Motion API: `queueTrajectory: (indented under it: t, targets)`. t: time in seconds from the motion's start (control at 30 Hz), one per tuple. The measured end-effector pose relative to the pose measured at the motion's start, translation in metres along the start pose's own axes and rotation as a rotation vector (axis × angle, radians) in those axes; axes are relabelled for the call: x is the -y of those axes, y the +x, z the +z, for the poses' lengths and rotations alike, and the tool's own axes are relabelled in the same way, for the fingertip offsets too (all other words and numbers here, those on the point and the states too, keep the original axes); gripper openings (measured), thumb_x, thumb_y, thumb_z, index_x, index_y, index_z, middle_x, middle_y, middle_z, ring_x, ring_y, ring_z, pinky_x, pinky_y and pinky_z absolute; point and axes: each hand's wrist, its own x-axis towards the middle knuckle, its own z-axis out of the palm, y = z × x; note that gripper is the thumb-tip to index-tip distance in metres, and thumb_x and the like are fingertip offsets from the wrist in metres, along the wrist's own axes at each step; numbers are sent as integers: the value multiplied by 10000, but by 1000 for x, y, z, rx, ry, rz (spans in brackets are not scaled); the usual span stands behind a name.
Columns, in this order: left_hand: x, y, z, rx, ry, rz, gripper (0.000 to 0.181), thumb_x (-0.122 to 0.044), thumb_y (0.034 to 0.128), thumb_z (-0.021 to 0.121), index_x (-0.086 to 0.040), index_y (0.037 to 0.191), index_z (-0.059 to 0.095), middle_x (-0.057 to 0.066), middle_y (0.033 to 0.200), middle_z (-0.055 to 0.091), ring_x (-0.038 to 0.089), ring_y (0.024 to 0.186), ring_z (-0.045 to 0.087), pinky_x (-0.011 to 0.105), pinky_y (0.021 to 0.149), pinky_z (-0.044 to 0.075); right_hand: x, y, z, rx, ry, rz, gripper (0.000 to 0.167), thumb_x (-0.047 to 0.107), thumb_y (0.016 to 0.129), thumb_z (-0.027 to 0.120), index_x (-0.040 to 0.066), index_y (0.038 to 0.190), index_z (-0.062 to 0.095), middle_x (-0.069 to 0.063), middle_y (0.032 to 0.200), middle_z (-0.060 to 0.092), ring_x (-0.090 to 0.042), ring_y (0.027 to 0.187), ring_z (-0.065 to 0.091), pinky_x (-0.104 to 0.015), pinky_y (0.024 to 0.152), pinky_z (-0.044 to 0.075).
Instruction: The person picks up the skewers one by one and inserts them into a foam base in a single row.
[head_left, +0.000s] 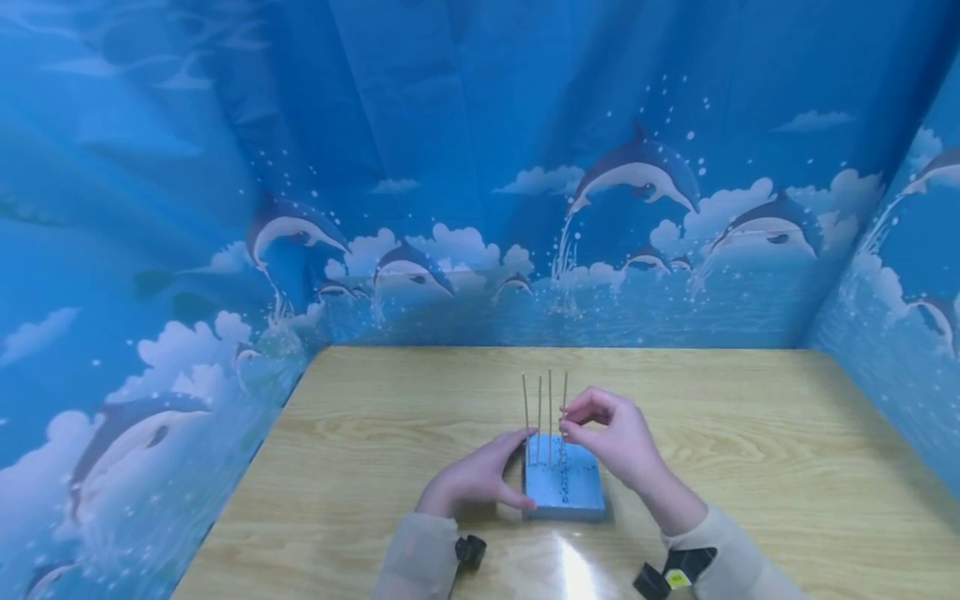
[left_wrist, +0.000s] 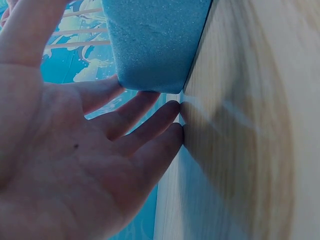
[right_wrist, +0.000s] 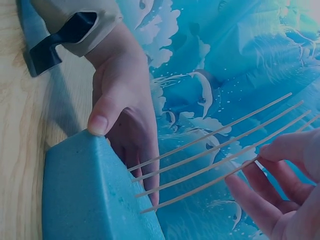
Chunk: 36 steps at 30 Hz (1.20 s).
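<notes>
Behind the blue foam block [head_left: 546,493] hangs a blue backdrop [head_left: 450,125] printed with dolphins and clouds, and it runs on to both sides. Beneath the block lies a wood-grain table [head_left: 375,417], with a bright glare on the stretch nearer the wearer. A black strapped device [head_left: 470,552] sits on the sleeve to the block's near left, another [head_left: 675,573] to its near right. The left hand [head_left: 480,482] is clamped on the block's left side, thumb at the near corner, fingers toward the far one. The right hand [head_left: 618,437], above the block's right part, pinches a thin stick [head_left: 566,390], hiding some of it; its lower end meets the block's top. Left of it, three similar pale sticks [head_left: 539,417] stand in the block in a row. The block is squarish and flat-topped, dotted with small dark marks.
</notes>
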Motion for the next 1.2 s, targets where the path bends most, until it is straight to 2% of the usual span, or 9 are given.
queueTrajectory:
  t: [0.27,0.43,0.57,0.67,0.9,1.2]
  targets:
    - [0,1,2,-3,30,6,1123,-399,691,873,-166,1581,229,66,1619,304,254,1484,309,465,1231,270,0,-1,2,-23,-78,4,163,-5,830,730,14,979,668,-103,930,724,-207,903,690,-255,756,625]
    - [0,1,1,-7,33,8,1120,-404,691,874,-161,1579,235,66,1617,309,255,1482,313,468,1230,270,1,-1,3,-40,-146,-20,144,10,827,733,57,950,674,-57,907,728,-161,878,680,-343,901,599]
    - [0,1,0,-10,24,25,1112,-384,693,876,-139,1574,244,77,1614,313,262,1480,316,470,1231,266,2,-2,4,-49,-136,-14,136,5,824,731,61,932,668,-56,909,729,-150,865,679,-432,974,566]
    - [0,0,-1,-12,30,30,1112,-384,692,874,-136,1574,245,79,1614,314,266,1478,320,472,1228,272,3,-2,4,-50,-125,2,135,10,826,732,57,934,666,-59,918,729,-149,875,681,-440,973,566]
    - [0,1,-2,-17,36,12,1122,-401,687,874,-168,1579,235,56,1621,304,247,1483,312,467,1230,270,4,-1,3,-50,-113,20,145,28,827,741,52,950,667,-62,930,724,-163,898,677,-343,888,603]
    - [0,0,0,-16,23,10,1112,-404,685,873,-176,1576,246,56,1621,303,250,1485,310,468,1231,267,2,-2,2,-35,-124,24,134,41,827,744,52,936,667,-44,915,720,-147,887,665,-407,943,578]
